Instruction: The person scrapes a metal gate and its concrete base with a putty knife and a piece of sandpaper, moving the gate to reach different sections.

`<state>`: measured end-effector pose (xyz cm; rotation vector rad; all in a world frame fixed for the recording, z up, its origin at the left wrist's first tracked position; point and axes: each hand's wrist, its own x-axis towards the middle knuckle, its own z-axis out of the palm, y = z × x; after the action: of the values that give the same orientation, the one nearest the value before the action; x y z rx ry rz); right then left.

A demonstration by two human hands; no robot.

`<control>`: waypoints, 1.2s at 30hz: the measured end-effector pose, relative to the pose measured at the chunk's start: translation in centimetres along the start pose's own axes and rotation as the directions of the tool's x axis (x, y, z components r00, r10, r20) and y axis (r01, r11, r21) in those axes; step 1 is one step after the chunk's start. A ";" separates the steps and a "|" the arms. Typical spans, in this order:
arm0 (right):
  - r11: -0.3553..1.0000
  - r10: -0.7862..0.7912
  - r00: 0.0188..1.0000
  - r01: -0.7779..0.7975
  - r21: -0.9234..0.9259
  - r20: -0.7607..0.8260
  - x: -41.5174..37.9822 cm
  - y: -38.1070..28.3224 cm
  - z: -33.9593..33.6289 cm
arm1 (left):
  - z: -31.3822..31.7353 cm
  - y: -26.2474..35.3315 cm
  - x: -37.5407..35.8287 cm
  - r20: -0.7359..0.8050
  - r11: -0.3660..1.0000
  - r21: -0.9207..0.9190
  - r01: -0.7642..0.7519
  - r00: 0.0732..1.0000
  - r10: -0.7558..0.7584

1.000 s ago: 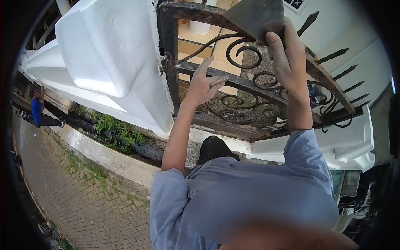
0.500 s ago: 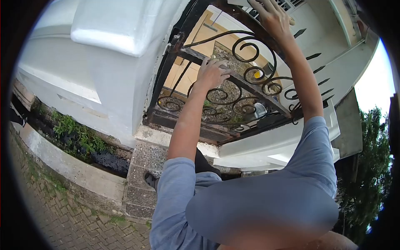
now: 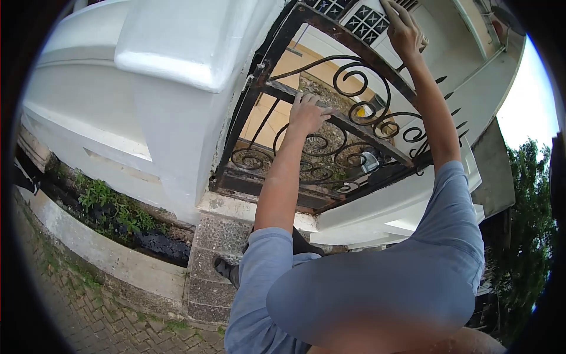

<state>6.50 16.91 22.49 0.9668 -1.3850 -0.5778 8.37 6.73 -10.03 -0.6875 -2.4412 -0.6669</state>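
Note:
My left hand (image 3: pixel 308 114) is on the rusty middle bar (image 3: pixel 359 129) of a dark iron gate, its fingers over the bar and its thumb spread to the right. Higher up, my right hand (image 3: pixel 404 29) is raised past the gate's curved top bar (image 3: pixel 358 46). A small beige end (image 3: pixel 424 42) sticks out on the right side of that hand; the rest of the object is hidden. Black scrollwork (image 3: pixel 352 79) fills the gate between the bars.
White wall and pillar (image 3: pixel 171 118) stand left of the gate. Spikes (image 3: pixel 457 112) rise at its right. Below lie a pebbled slab (image 3: pixel 221 236), a ditch with plants (image 3: pixel 115 203) and brick paving (image 3: pixel 106 312). A shoe (image 3: pixel 224 268) stands on the slab.
The view has shifted, so the gate and wall sit lower and further right. My right hand shows farther from the top bar, with tiles visible beside it. My left hand stays on the middle bar.

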 end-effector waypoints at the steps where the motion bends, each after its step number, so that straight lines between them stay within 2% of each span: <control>1: 0.990 -0.140 0.987 0.139 0.020 0.073 -0.3 -0.6 -0.3 | 0.1 -0.1 0.1 -0.011 1.000 0.008 -0.005 1.000 0.005; 2: 0.960 -0.280 0.949 0.275 0.049 0.146 -0.5 -1.3 -0.4 | 0.1 -0.4 0.3 -0.020 1.000 0.008 -0.006 1.000 0.006; 3: 0.960 -0.277 0.934 0.277 0.033 0.224 -0.6 -1.6 -0.3 | 0.3 -0.4 0.3 -0.034 1.000 0.012 -0.006 0.999 0.006; 4: 0.959 -0.282 0.930 0.282 0.034 0.236 -0.9 -1.0 0.3 | 0.0 -0.1 0.1 -0.044 1.000 0.009 -0.004 0.999 0.005; 5: 0.998 -0.067 0.991 0.067 0.005 0.116 -1.0 0.0 1.4 | -0.2 0.1 0.1 0.012 0.999 -0.035 0.014 1.000 -0.013; 6: 0.988 0.155 0.988 -0.155 0.022 -0.008 -1.3 0.2 2.6 | -0.1 0.2 0.1 -0.035 0.999 -0.040 0.002 0.999 -0.003; 7: 0.955 0.295 0.954 -0.292 -0.059 0.058 -0.9 0.3 2.0 | 0.5 0.0 0.0 -0.078 0.999 -0.042 0.022 0.997 -0.026; 8: 0.977 0.214 0.977 -0.214 -0.019 -0.006 -1.0 0.4 2.0 | 1.4 -0.2 0.3 -0.093 0.998 -0.049 0.050 0.994 -0.055; 9: 1.000 0.007 1.000 -0.007 -0.019 0.001 -0.8 0.1 1.9 | 0.8 -0.1 0.0 -0.073 0.998 0.010 0.058 0.996 -0.057; 10: 0.981 -0.192 0.976 0.194 -0.004 0.099 -0.3 -1.3 0.9 | 1.6 -0.1 -0.1 -0.191 0.996 -0.021 0.083 0.978 -0.086; 11: 0.946 -0.310 0.933 0.323 -0.041 0.183 -0.9 -1.4 1.4 | 2.8 -0.2 0.0 -0.224 0.997 -0.019 0.074 0.971 -0.077; 12: 0.941 -0.308 0.907 0.334 -0.045 0.288 -1.1 -1.4 1.8 | 2.8 0.0 -0.1 -0.224 0.995 0.000 0.096 0.970 -0.093; 13: 0.964 -0.265 0.937 0.258 0.060 0.229 -2.0 1.0 3.4 | 3.2 0.1 0.1 -0.215 0.993 -0.016 0.113 0.970 -0.114; 14: 0.980 -0.122 0.965 0.155 -0.128 0.233 -2.8 1.8 3.6 | 3.4 0.2 0.2 -0.218 0.993 -0.032 0.112 0.969 -0.117; 15: 0.972 0.093 0.957 -0.027 -0.235 0.274 -3.4 2.5 3.6 | 3.6 0.2 0.2 -0.221 0.989 -0.036 0.141 0.964 -0.145; 16: 0.962 -0.212 0.970 0.229 -0.148 0.122 -1.8 2.4 3.4 | 3.7 0.3 0.2 -0.244 0.991 -0.018 0.134 0.960 -0.134; 18: 0.860 -0.434 0.846 0.491 -0.137 0.310 -1.1 -1.1 1.5 | 3.7 -0.1 0.4 -0.266 0.992 -0.008 0.125 0.956 -0.123; 19: 0.859 -0.438 0.842 0.496 -0.129 0.316 -1.8 0.2 2.2 | 3.5 -0.1 0.3 -0.271 0.993 -0.022 0.117 0.955 -0.119; 20: 0.929 -0.240 0.920 0.310 -0.202 0.308 -3.1 2.9 3.3 | 3.5 0.0 0.1 -0.274 0.994 -0.036 0.107 0.955 -0.113; 21: 0.956 -0.033 0.958 0.113 -0.272 0.284 -3.7 4.3 3.9 | 3.8 0.0 0.4 -0.274 0.992 -0.056 0.112 0.954 -0.124; 22: 0.957 -0.038 0.957 0.118 -0.264 0.289 -3.9 4.7 4.0 | 3.7 0.1 0.3 -0.270 0.991 -0.062 0.120 0.954 -0.132; 24: 0.962 -0.088 0.985 0.123 -0.244 0.148 -3.8 5.3 3.9 | 3.6 0.0 0.3 -0.236 0.993 -0.049 0.105 0.965 -0.114; 25: 0.877 -0.472 0.876 0.478 -0.052 0.094 -2.6 5.2 4.3 | 3.6 -0.1 0.2 -0.247 0.994 -0.046 0.103 0.963 -0.111; 26: 0.877 -0.472 0.876 0.478 -0.047 0.095 -3.1 5.5 4.9 | 3.8 -0.3 0.2 -0.244 0.993 -0.049 0.106 0.963 -0.115; 28: 0.947 -0.238 0.956 0.268 -0.175 0.174 -5.4 7.7 5.5 | 3.7 0.0 0.3 -0.248 0.989 -0.092 0.112 0.960 -0.132; 29: 0.944 0.180 0.962 -0.110 -0.310 0.205 -7.1 9.2 5.8 | 3.4 -0.1 0.3 -0.227 0.988 -0.097 0.117 0.964 -0.137; 30: 0.943 0.177 0.963 -0.108 -0.316 0.202 -6.6 9.1 6.0 | 3.3 -0.2 0.3 -0.233 0.989 -0.098 0.113 0.963 -0.133; 32: 0.990 -0.093 0.990 0.103 -0.094 0.106 -4.6 6.5 5.4 | 3.1 -0.2 0.3 -0.192 0.986 -0.130 0.101 0.973 -0.125; 33: 0.892 -0.435 0.895 0.443 -0.086 0.095 -3.0 4.3 4.6 | 3.1 -0.1 0.3 -0.219 0.986 -0.118 0.115 0.966 -0.139; 34: 0.890 -0.429 0.889 0.446 -0.093 0.160 -3.4 4.1 5.0 | 3.0 -0.3 0.3 -0.223 0.988 -0.118 0.103 0.966 -0.128; 35: 0.963 -0.189 0.965 0.219 -0.158 0.184 -3.8 3.9 5.2 | 3.0 -0.2 0.2 -0.227 0.986 -0.127 0.109 0.964 -0.136; 36: 0.975 0.061 0.980 -0.017 -0.223 0.192 -4.2 3.8 5.1 | 3.1 -0.1 0.1 -0.227 0.983 -0.139 0.119 0.962 -0.148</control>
<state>0.20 21.21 22.97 0.7163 -1.4764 -0.7967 7.15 8.46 -12.31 -0.4618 -2.2527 -0.9071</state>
